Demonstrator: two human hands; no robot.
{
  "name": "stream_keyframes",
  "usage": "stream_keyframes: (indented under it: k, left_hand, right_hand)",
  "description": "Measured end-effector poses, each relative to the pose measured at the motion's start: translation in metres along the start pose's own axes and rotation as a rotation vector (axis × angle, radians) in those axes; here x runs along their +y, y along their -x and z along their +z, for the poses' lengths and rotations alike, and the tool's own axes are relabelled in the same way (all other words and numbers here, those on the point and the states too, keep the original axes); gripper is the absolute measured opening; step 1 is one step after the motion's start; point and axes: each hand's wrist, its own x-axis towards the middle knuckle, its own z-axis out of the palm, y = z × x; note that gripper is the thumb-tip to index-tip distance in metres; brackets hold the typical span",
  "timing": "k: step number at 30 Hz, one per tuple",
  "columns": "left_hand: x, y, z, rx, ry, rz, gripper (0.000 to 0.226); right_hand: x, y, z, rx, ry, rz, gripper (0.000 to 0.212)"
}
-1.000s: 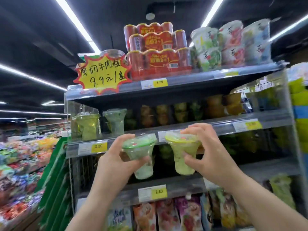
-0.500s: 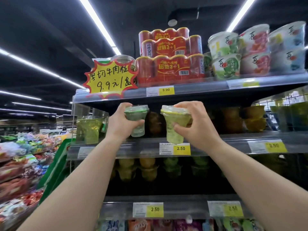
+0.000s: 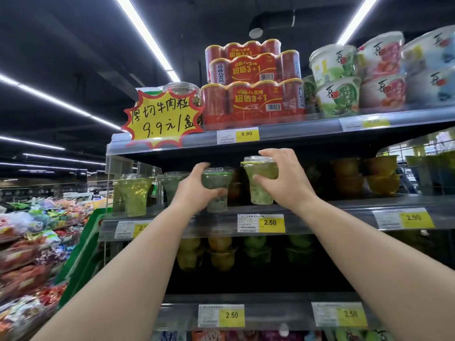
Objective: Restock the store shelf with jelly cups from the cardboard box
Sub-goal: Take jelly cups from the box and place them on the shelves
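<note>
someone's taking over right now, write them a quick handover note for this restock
Left hand: holds a green-lidded jelly cup at the 2.50 shelf, base near its front edge.
Right hand: holds a yellow-green jelly cup beside it, slightly higher.
Done: two green cups stand at the shelf's left end.
Left: set both down, let go, fetch more; the cardboard box is out of view.

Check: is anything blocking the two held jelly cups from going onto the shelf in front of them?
Nothing visible stands at the shelf's front. The left hand grips the left cup and the right hand the right cup, both above the shelf rail. Dark cups farther back, dimly seen, may limit how deep they go.
</note>
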Motion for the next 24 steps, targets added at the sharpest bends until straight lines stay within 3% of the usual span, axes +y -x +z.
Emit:
stream_keyframes:
  k: [8, 13, 19, 24]
  left_hand:
    - [0.0, -0.002, 0.0, -0.032, -0.045, -0.031, 0.08]
    - [0.003, -0.001, -0.002, -0.05, -0.078, -0.067, 0.087]
    - [0.006, 0.015, -0.012, -0.032, -0.175, -0.064, 0.086]
    - [-0.005, 0.05, -0.022, 0.123, -0.376, 0.107, 0.066]
  right_hand:
    - [0.005, -0.013, 0.037, -0.097, 0.07, 0.199, 0.045]
    - [0.004, -0.013, 0.038, -0.097, 0.089, 0.193, 0.047]
    - [-0.001, -0.006, 0.031, -0.151, 0.129, 0.176, 0.066]
    - [-0.015, 0.025, 0.026, -0.008, 0.25, 0.014, 0.05]
